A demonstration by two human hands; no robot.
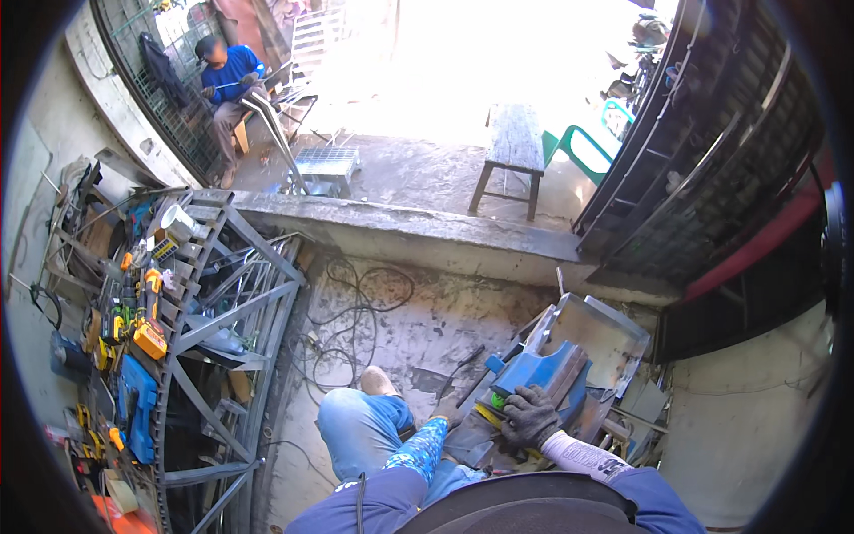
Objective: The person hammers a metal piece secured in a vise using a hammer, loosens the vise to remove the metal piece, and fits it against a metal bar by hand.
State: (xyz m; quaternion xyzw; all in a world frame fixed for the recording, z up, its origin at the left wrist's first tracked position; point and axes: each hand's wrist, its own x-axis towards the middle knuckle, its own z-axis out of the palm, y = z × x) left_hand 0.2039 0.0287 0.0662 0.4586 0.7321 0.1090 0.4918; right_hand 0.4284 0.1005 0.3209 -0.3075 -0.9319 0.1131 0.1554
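My right hand, in a dark grey glove, is closed with curled fingers at the near side of a blue metal machine. Beside its fingertips shows a small green and yellow object; its kind and what the fingers hold are unclear. My left hand, at the end of a blue patterned sleeve, reaches low beside the machine's left side. Its fingers are too small and blurred to read. A brown-grey block or bar lies along the machine's right side.
A metal rack at left holds a yellow cordless tool and a blue case. Black cable coils on the floor. Beyond a concrete ledge stand a wooden bench and a seated person holding a rod.
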